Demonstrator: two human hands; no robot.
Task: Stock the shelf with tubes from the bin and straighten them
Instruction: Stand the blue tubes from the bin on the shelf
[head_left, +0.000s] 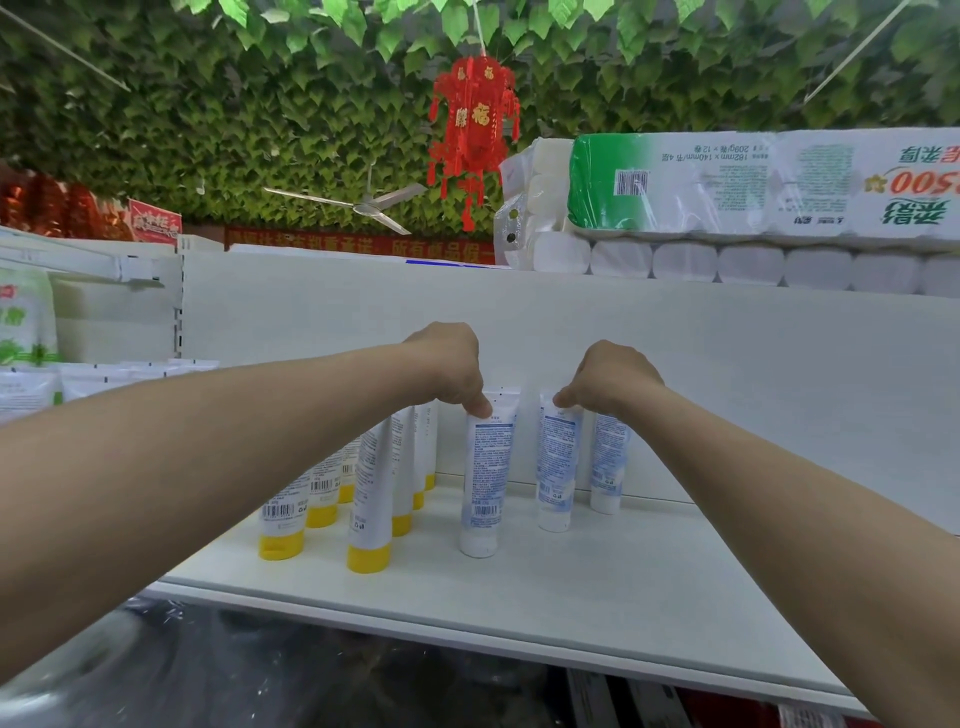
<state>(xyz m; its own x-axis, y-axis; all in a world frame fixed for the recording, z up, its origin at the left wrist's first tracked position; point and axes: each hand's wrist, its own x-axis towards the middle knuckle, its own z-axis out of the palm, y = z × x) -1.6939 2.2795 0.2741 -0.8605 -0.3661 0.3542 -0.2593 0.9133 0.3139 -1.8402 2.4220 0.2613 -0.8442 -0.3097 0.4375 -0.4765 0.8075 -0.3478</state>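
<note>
On the white shelf (597, 587) stand three white-capped tubes with blue print, upright on their caps. My left hand (452, 371) pinches the top of the nearest one (485, 483). My right hand (605, 379) pinches the top of the middle one (557, 467). The third blue-print tube (608, 467) stands just behind and right of it, partly hidden by my right wrist. To the left, several yellow-capped tubes (369, 499) stand in rows, cap down. No bin can be made out clearly.
The shelf's white back panel (727, 353) rises close behind the tubes. Packs of toilet rolls (753, 208) lie on top of it. Bare shelf surface stretches to the right and front. A dark plastic-covered surface (260, 670) lies below the shelf edge.
</note>
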